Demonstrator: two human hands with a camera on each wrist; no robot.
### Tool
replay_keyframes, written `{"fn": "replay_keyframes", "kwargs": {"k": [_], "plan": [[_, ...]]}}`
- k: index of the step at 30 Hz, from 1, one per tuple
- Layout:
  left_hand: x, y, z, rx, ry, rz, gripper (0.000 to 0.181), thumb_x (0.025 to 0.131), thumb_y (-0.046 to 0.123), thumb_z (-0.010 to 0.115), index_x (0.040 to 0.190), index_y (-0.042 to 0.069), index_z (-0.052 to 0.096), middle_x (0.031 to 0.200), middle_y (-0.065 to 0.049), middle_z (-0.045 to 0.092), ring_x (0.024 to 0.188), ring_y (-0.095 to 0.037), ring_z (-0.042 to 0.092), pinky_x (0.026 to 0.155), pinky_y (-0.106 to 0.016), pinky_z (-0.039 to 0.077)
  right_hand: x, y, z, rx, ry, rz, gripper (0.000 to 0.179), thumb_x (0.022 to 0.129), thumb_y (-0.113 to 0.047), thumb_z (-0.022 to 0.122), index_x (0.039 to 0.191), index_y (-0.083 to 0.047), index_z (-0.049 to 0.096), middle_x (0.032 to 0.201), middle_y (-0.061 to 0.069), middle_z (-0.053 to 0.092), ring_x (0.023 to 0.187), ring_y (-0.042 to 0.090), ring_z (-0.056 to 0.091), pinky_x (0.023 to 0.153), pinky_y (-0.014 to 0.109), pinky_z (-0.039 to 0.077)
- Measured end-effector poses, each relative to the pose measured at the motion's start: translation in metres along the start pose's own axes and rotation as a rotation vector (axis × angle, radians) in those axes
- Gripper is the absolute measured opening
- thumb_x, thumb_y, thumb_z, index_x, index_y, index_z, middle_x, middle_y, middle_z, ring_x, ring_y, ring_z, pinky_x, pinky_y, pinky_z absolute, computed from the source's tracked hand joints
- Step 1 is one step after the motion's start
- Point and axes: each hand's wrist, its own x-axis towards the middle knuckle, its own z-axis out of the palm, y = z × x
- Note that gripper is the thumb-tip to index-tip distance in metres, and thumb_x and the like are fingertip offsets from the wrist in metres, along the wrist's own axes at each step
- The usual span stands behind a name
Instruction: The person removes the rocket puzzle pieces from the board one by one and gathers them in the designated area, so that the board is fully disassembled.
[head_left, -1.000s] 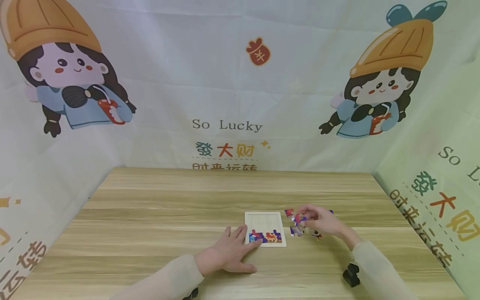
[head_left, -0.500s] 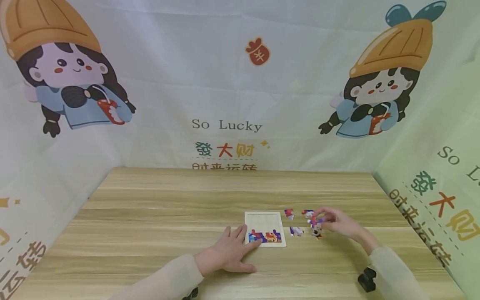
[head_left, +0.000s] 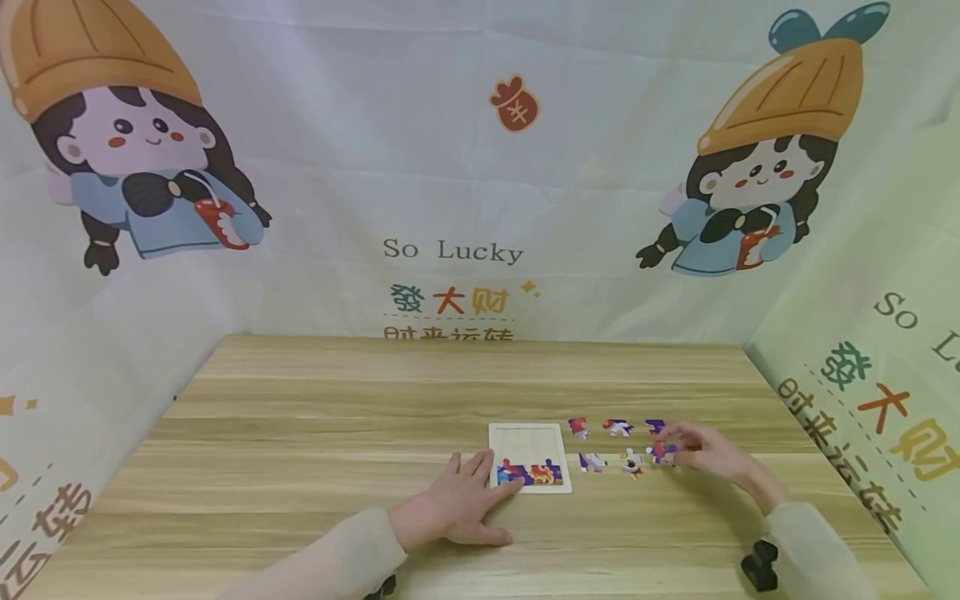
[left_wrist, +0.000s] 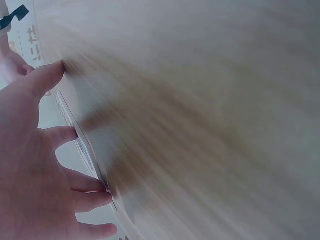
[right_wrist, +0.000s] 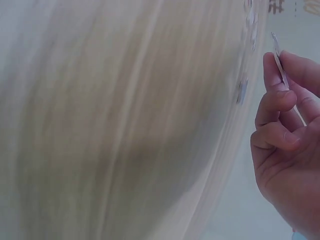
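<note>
My right hand [head_left: 703,454] pinches a red and purple jigsaw piece [head_left: 660,452] between thumb and fingers, over the right end of the loose pieces. Edge-on, the same piece [right_wrist: 274,41] shows as a thin sliver above the fingertips in the right wrist view. My left hand [head_left: 459,500] lies with spread fingers at the left and lower edge of a pale puzzle tray [head_left: 528,444], one fingertip on the colourful pieces [head_left: 543,475] fitted along its bottom. In the left wrist view the straight fingers of that hand [left_wrist: 35,165] reach the tray's edge.
Right of the tray, loose jigsaw pieces lie in two rows, among them a red one [head_left: 578,427], a white and purple one [head_left: 592,462] and one with a face [head_left: 632,462]. A printed cloth [head_left: 450,167] hangs behind the wooden table [head_left: 337,400].
My right hand has moved to the right over the loose pieces, carrying the pinched jigsaw piece and uncovering pieces behind it. The left hand and the tray have stayed in place.
</note>
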Motion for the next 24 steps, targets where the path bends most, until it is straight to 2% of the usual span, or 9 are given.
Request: {"fn": "replay_keyframes", "kwargs": {"k": [3,11,18,24], "plan": [[0.0,0.0,0.0,-0.002,-0.001,-0.001,0.07,0.079,0.063,0.043,0.139,0.029,0.029,0.14,-0.022,0.02,0.128,-0.032,0.017,0.098,-0.053,0.016,-0.003,0.005,-0.003,-0.001,-0.002,-0.007,0.028,0.079,0.005,0.054,0.106,0.013,0.05,0.066,0.001,0.049,0.055,0.007,0.042,0.047,0.021,0.037],[0.0,-0.001,0.002,-0.013,-0.003,0.003,0.07,0.079,0.063,0.043,0.139,0.029,0.028,0.14,-0.023,0.02,0.128,-0.032,0.016,0.098,-0.053,0.015,-0.005,0.012,-0.003,-0.056,0.009,0.013,0.024,0.076,0.008,0.054,0.1,0.011,0.055,0.083,0.009,0.054,0.068,0.009,0.046,0.054,0.024,0.04],[0.001,-0.002,0.002,-0.005,0.0,0.003,0.07,0.079,0.064,0.043,0.139,0.029,0.029,0.14,-0.023,0.02,0.128,-0.032,0.017,0.098,-0.053,0.016,-0.004,0.011,-0.002,-0.095,0.047,0.056,0.023,0.075,0.004,0.057,0.098,0.009,0.056,0.083,0.008,0.053,0.07,0.011,0.045,0.056,0.024,0.04],[0.001,-0.002,0.002,-0.01,-0.004,0.005,0.07,0.079,0.064,0.042,0.139,0.029,0.029,0.14,-0.023,0.019,0.128,-0.032,0.016,0.098,-0.053,0.015,-0.005,0.009,-0.001,-0.118,0.054,0.039,0.023,0.075,0.004,0.058,0.096,0.01,0.057,0.08,0.009,0.052,0.069,0.011,0.043,0.056,0.024,0.039]]}}
